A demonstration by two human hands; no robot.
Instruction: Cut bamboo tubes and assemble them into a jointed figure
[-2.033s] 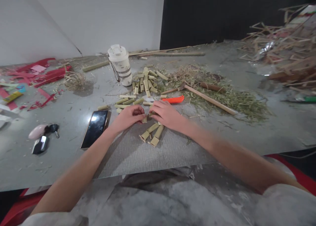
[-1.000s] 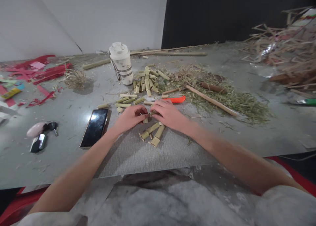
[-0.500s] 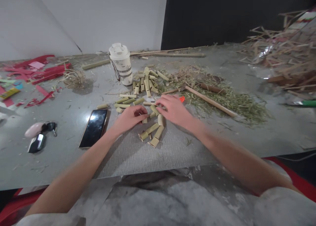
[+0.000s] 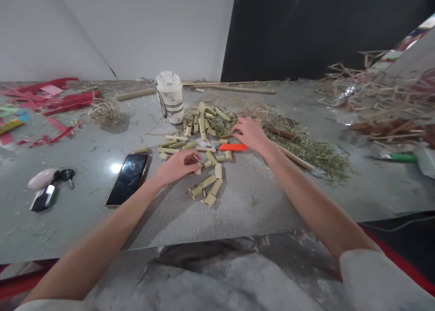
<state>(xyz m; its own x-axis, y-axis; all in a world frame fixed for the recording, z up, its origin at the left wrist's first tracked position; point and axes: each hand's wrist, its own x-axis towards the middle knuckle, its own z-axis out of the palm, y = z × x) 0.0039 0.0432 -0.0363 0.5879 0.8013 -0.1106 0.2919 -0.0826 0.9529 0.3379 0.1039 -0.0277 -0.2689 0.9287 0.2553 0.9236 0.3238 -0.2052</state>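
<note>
My left hand rests on the grey table, its fingers curled round a short bamboo piece. Just in front of it lie several cut bamboo pieces. My right hand reaches further out, fingers spread, over a wooden stick handle lying in green shavings; it holds nothing that I can see. An orange-handled tool lies right beside that hand. A bigger heap of bamboo pieces sits behind.
A white lidded cup stands behind the heap. A phone lies left of my left hand, keys and a pink fob further left. Red paper scraps lie at the far left, a pile of dry sticks at the right.
My right hand has left the bamboo pieces near my left hand and moved away to the right, to the stick in the shavings. The orange tool is uncovered. My left hand stays put.
</note>
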